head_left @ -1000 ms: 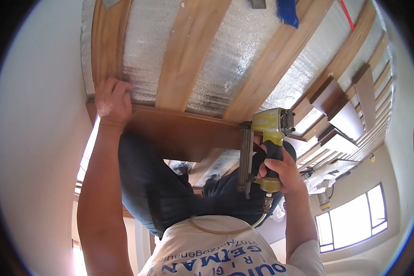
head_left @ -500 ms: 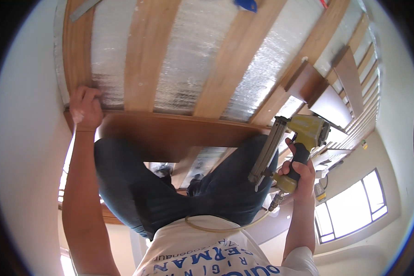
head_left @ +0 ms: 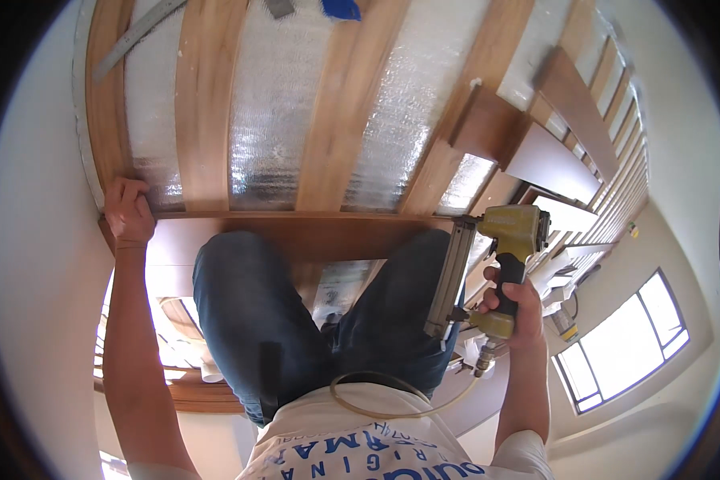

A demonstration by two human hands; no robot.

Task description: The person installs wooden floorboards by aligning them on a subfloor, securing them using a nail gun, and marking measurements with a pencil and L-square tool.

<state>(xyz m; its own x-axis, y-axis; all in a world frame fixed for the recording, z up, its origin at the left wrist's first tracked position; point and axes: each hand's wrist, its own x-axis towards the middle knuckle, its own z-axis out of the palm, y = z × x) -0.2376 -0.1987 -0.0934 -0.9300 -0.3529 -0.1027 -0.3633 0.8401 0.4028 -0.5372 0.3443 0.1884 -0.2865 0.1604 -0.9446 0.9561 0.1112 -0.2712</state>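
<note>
A brown floorboard [head_left: 336, 238] lies crosswise in front of my knees, over wooden battens [head_left: 202, 112] with silver foil [head_left: 268, 120] between them. At its left end, close to the wall, my left hand [head_left: 130, 212] has its fingers curled over the board's far edge. My right hand [head_left: 522, 310] grips the black handle of a yellow pneumatic nail gun [head_left: 514, 232]. The gun is held up over the right end of the board, its long grey magazine [head_left: 450, 280] slanting down beside my right knee. A pale air hose [head_left: 408, 414] runs from the gun's coupling across my shirt.
Several loose brown boards [head_left: 554, 160] lie across the battens to the right. A metal ruler [head_left: 136, 40] rests at the far left, with a blue object [head_left: 342, 9] at the top edge. White wall [head_left: 36, 240] rises close on my left; a window [head_left: 622, 344] shows at the right.
My view has shifted, bringing more of the metal ruler and blue object into sight. My left hand stays at the board's left end; the nail gun stays in my right hand. My knees have shifted.
</note>
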